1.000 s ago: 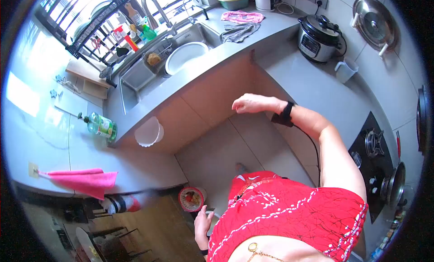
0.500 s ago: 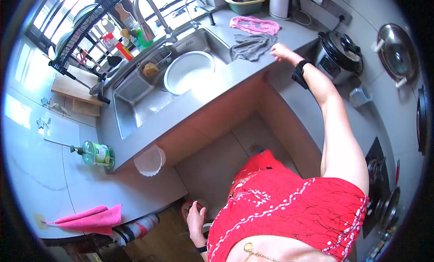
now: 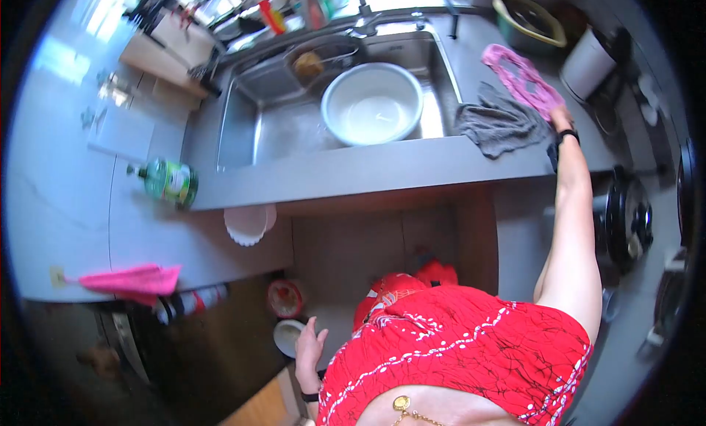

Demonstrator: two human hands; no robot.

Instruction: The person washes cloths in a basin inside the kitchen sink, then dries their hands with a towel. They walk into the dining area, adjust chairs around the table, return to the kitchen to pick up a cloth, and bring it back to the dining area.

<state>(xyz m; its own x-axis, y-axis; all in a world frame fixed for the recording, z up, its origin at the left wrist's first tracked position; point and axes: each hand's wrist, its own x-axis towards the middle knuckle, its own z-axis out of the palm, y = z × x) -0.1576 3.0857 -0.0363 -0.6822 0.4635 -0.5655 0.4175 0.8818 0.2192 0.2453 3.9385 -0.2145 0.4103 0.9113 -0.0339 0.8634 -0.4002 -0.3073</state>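
At the right end of the counter, my right hand (image 3: 562, 118) reaches the near end of a pink cloth (image 3: 519, 76), its fingers closed on the cloth's edge. A crumpled grey cloth (image 3: 500, 121) lies just left of that hand, beside the pink one. Down at my left side, my left hand (image 3: 310, 345) hangs with its fingers apart and nothing in it. A pale round basin (image 3: 373, 104) sits in the steel sink (image 3: 276, 135).
A green soap bottle (image 3: 170, 182) stands on the left counter. Behind the pink cloth is a green tub (image 3: 528, 25), with a white cylinder (image 3: 588, 64) nearby. A pressure cooker (image 3: 625, 220) is right of my arm. A pink towel (image 3: 132, 280) hangs at left.
My right hand has moved across the counter to the pink cloth and closed on it. The view has turned, bringing the sink nearer the middle. My left hand stays low.
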